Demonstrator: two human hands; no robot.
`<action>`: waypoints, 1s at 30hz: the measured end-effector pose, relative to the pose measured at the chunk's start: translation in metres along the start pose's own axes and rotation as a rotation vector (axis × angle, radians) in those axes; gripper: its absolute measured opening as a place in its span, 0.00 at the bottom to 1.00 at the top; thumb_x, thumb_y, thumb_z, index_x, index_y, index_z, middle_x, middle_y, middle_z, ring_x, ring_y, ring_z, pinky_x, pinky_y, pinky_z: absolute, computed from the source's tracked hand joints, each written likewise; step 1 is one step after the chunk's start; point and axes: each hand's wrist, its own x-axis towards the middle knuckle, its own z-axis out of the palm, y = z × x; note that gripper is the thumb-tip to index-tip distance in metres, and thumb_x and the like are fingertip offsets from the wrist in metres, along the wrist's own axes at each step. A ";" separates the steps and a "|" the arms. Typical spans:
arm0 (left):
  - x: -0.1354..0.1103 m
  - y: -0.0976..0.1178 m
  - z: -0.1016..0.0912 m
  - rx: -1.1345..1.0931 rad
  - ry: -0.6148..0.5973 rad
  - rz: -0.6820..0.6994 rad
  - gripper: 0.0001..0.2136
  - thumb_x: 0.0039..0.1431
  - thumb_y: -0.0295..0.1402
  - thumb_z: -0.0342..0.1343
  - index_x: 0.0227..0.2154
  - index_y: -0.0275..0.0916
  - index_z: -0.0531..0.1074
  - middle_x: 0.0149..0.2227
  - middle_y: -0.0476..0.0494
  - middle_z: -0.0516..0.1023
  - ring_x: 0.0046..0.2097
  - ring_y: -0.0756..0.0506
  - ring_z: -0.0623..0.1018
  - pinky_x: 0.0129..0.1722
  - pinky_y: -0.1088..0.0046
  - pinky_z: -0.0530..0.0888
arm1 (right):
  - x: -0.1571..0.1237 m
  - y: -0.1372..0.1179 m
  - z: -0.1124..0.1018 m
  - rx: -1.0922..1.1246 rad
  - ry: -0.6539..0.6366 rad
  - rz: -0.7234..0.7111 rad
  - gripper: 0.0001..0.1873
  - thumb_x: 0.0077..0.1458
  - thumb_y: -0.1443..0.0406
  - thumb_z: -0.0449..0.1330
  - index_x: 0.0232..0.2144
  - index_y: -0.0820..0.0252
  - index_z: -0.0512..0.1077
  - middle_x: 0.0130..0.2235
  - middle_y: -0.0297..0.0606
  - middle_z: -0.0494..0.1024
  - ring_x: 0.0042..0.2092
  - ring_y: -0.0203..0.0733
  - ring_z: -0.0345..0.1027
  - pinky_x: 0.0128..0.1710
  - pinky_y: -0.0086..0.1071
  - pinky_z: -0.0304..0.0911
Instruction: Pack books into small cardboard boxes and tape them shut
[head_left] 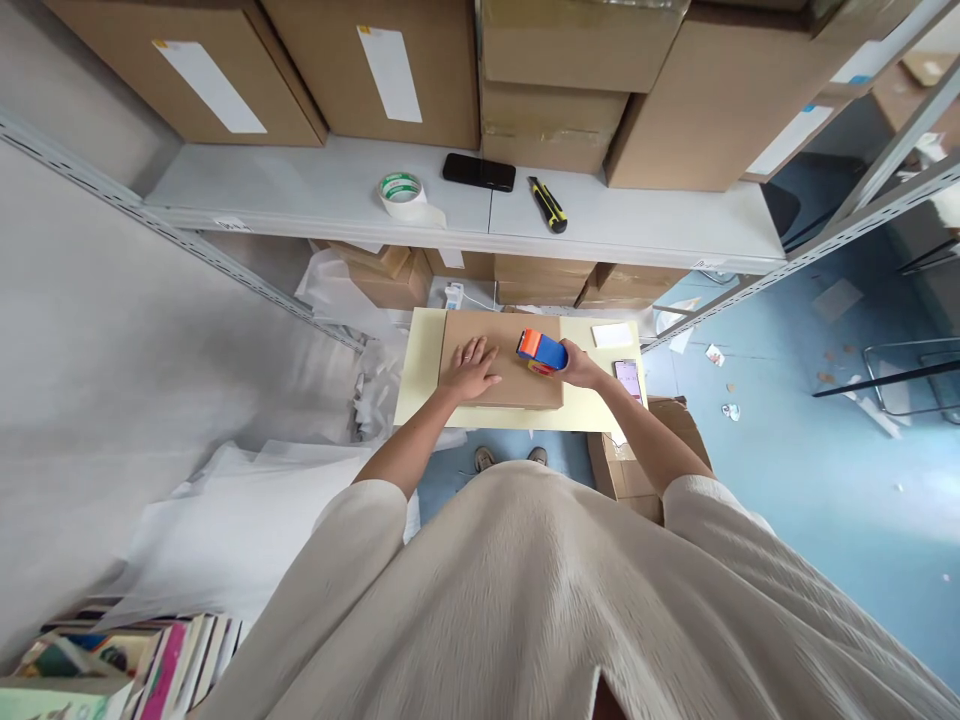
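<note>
A closed brown cardboard box (495, 385) lies flat on the pale yellow table (416, 375). My left hand (470, 370) rests on the left part of its top, palm down with the fingers spread. In my right hand (579, 364) is a blue and orange tape dispenser (551, 352), gripped at its right end. The dispenser is over the right part of the box; whether it touches the cardboard I cannot tell. My right fingers are partly hidden behind it.
On the table's right side are a white card-like stack (613, 335) and a lit phone (628, 378). The shelf (315, 190) beyond holds a tape roll (403, 193), a black phone (478, 172), a utility knife (548, 205) and large boxes (420, 75). An open carton (637, 475) stands below right.
</note>
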 end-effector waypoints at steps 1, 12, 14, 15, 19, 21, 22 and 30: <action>0.000 0.001 -0.003 -0.003 -0.003 -0.007 0.40 0.76 0.50 0.56 0.85 0.47 0.55 0.88 0.39 0.41 0.87 0.31 0.40 0.84 0.40 0.39 | -0.001 0.001 0.000 -0.023 0.008 0.006 0.36 0.44 0.45 0.79 0.47 0.51 0.68 0.48 0.40 0.80 0.47 0.51 0.73 0.50 0.44 0.72; 0.031 0.063 -0.053 -0.987 0.270 -0.168 0.09 0.72 0.37 0.65 0.50 0.40 0.81 0.49 0.37 0.89 0.47 0.41 0.89 0.54 0.62 0.83 | -0.007 0.028 -0.003 0.122 0.037 -0.020 0.33 0.41 0.51 0.80 0.43 0.52 0.68 0.40 0.35 0.80 0.40 0.46 0.71 0.40 0.37 0.68; 0.034 0.080 -0.060 -1.098 0.249 -0.164 0.07 0.71 0.36 0.66 0.47 0.41 0.80 0.44 0.40 0.88 0.42 0.43 0.88 0.48 0.65 0.83 | -0.008 0.028 -0.002 0.146 0.044 -0.029 0.33 0.40 0.52 0.80 0.42 0.52 0.68 0.39 0.34 0.79 0.40 0.46 0.71 0.39 0.37 0.68; 0.034 0.087 -0.063 -1.133 0.233 -0.170 0.07 0.70 0.35 0.67 0.46 0.41 0.79 0.43 0.41 0.88 0.41 0.43 0.87 0.46 0.66 0.82 | -0.008 0.027 -0.002 0.153 0.043 -0.031 0.33 0.40 0.52 0.80 0.42 0.52 0.67 0.39 0.34 0.79 0.40 0.46 0.70 0.39 0.37 0.67; 0.033 0.106 -0.072 -1.195 0.207 -0.263 0.12 0.63 0.30 0.72 0.44 0.40 0.76 0.39 0.42 0.86 0.38 0.44 0.85 0.43 0.67 0.81 | -0.009 0.025 0.001 0.162 0.050 -0.040 0.33 0.41 0.51 0.79 0.42 0.52 0.66 0.38 0.33 0.78 0.39 0.45 0.69 0.39 0.37 0.65; 0.035 0.108 -0.074 -1.175 0.230 -0.302 0.14 0.60 0.26 0.72 0.45 0.41 0.74 0.37 0.45 0.84 0.36 0.45 0.83 0.43 0.66 0.80 | -0.010 0.024 0.002 0.157 0.056 -0.050 0.33 0.41 0.49 0.78 0.41 0.51 0.65 0.38 0.33 0.77 0.39 0.45 0.68 0.39 0.36 0.64; 0.036 0.108 -0.075 -1.153 0.243 -0.309 0.16 0.59 0.25 0.72 0.46 0.41 0.73 0.35 0.46 0.83 0.36 0.45 0.83 0.43 0.66 0.80 | -0.011 0.023 0.002 0.153 0.060 -0.053 0.33 0.41 0.49 0.78 0.41 0.51 0.64 0.38 0.33 0.77 0.39 0.44 0.68 0.38 0.36 0.63; 0.066 0.113 -0.075 -0.848 0.306 -0.348 0.29 0.55 0.23 0.74 0.53 0.48 0.64 0.33 0.58 0.74 0.33 0.48 0.77 0.42 0.70 0.74 | -0.028 0.018 -0.016 0.098 0.118 0.012 0.38 0.45 0.38 0.78 0.43 0.51 0.66 0.41 0.36 0.80 0.39 0.44 0.71 0.37 0.35 0.65</action>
